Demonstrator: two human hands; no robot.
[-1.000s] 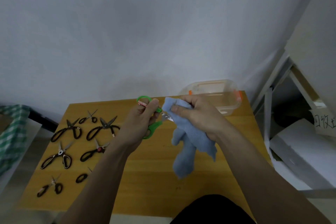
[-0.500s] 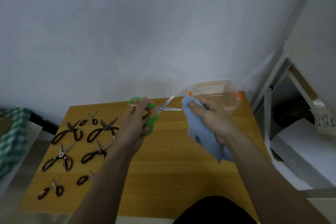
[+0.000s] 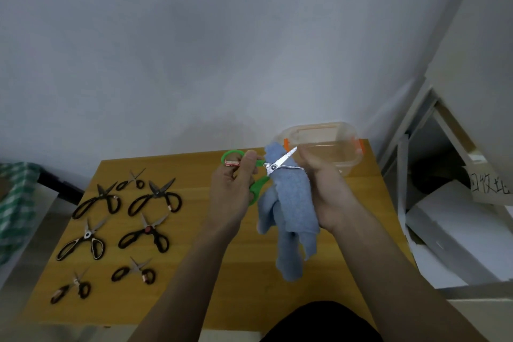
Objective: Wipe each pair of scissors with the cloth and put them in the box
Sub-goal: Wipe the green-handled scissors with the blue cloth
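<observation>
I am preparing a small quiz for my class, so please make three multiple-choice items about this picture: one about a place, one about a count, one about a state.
1. Where does the clear box stand?
A. at the table's far right corner
B. on the floor
C. among the dark scissors

2. How many pairs of dark-handled scissors lie on the table?
A. three
B. seven
C. ten

3. In what state are the green scissors?
A. lying shut in the box
B. held with blades open against the blue cloth
C. lying on the table untouched

Key: 1 A, the box sits by the wall at the far right corner. 2 B, seven pairs lie on the left side. 3 B, the left hand grips the green handles and the right hand holds the cloth at the spread blades.
</observation>
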